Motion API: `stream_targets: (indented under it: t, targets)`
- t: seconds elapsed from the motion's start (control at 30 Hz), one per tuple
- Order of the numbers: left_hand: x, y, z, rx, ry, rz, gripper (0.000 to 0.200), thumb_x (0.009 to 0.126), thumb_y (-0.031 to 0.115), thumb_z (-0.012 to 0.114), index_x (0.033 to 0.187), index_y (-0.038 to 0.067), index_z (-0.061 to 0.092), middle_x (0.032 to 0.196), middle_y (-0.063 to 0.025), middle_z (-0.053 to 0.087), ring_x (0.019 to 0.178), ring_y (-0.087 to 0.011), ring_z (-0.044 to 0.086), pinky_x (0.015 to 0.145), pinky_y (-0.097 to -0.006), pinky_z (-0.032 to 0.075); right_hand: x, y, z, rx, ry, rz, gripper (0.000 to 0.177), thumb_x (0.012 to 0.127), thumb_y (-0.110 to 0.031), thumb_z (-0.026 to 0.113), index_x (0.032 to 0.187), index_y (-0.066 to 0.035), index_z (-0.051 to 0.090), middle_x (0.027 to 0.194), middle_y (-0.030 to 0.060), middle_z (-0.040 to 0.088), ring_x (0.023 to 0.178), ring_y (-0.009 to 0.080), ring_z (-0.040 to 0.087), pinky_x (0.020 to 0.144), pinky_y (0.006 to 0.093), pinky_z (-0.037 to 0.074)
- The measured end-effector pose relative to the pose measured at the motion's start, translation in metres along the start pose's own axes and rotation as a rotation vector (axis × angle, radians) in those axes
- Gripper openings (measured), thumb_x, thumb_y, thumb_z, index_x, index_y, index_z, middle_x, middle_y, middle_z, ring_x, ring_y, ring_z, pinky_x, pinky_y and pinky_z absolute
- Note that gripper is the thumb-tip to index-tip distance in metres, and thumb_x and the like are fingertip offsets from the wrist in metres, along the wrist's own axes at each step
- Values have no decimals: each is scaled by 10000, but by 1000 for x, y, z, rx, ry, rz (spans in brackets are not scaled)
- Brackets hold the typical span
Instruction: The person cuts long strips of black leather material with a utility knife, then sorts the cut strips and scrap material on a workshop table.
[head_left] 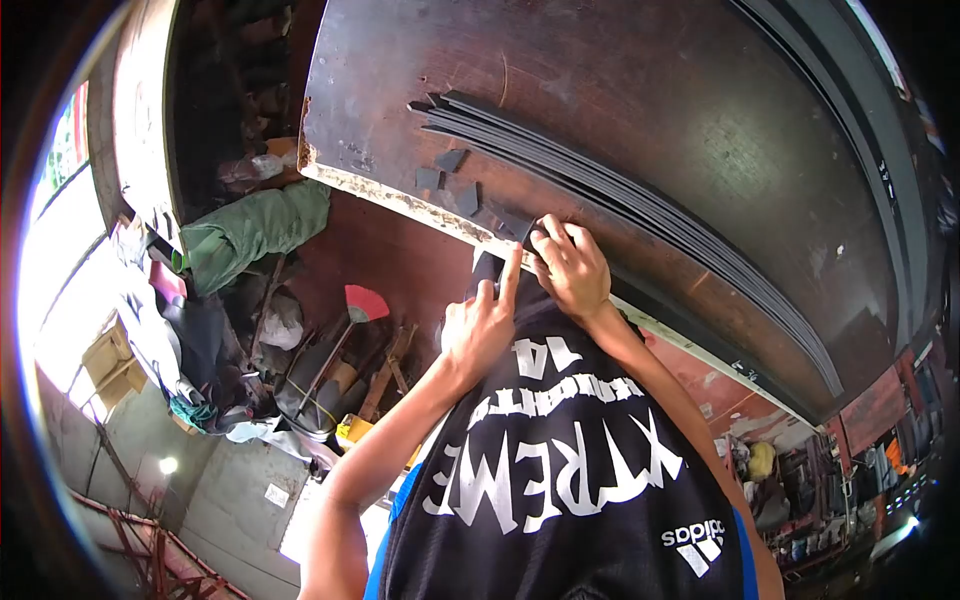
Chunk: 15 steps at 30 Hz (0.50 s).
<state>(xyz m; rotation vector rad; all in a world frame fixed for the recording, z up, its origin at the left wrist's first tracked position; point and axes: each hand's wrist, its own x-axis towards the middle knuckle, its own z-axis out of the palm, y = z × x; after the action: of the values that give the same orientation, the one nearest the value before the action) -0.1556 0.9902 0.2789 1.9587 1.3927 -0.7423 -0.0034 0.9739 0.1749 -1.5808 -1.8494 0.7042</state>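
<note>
My left hand (482, 322) is at the table's front edge, its index finger stretched out to the rim beside a small dark piece (514, 222). Its other fingers are partly bent. Close by on the right, my right hand (573, 265) has its fingers curled down on a black strip (690, 335) that lies along the edge. The fingertips partly hide the strip's end. Several small black offcuts (467, 198) lie just beyond my hands. Behind them rests a bundle of long, thin black strips (600, 178) on the dark tabletop (640, 70).
The table's front edge (400, 203) is pale and chipped. More long strips (860, 120) curve along the far side. At left are a green sack (258, 232), a red fan-shaped tool (366, 303) and piled clutter. Shelves of dark materials (800, 490) stand at lower right.
</note>
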Motion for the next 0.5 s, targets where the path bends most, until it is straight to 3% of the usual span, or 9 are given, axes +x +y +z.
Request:
stream_targets:
  t: [0.03, 0.1, 0.2, 0.5]
  targets:
    - [0, -3, 9, -2, 0, 1, 859, 793, 64, 571, 1560, 151, 196, 885, -179, 604, 623, -329, 660, 567, -450, 551, -1, 1, 0, -2, -2, 0, 313, 767, -118, 714, 1066, -71, 637, 1177, 105, 625, 926, 269, 597, 801, 363, 545]
    - [0, -8, 20, -71, 238, 71, 857, 751, 21, 581, 1540, 165, 280, 736, -123, 589, 488, -289, 608, 442, -423, 522, -2, 1, 4, 3, -19, 23, 317, 765, -119, 715, 1066, -79, 623, 1182, 97, 624, 936, 271, 593, 806, 366, 543]
    - [-3, -8, 25, -80, 281, 67, 861, 740, 13, 586, 1536, 167, 297, 712, -103, 565, 467, -267, 589, 420, -394, 512, -2, 1, 3, 0, -29, 30, 315, 766, -121, 716, 1062, -82, 617, 1184, 92, 624, 944, 273, 590, 815, 369, 540]
    - [-4, 4, -9, -65, 116, 0, 822, 768, 33, 591, 1526, 152, 296, 771, -171, 620, 541, -339, 638, 480, -459, 520, -2, -1, 0, -50, 4, -22, 318, 758, -109, 717, 1062, -63, 636, 1197, 95, 631, 944, 268, 603, 822, 350, 541]
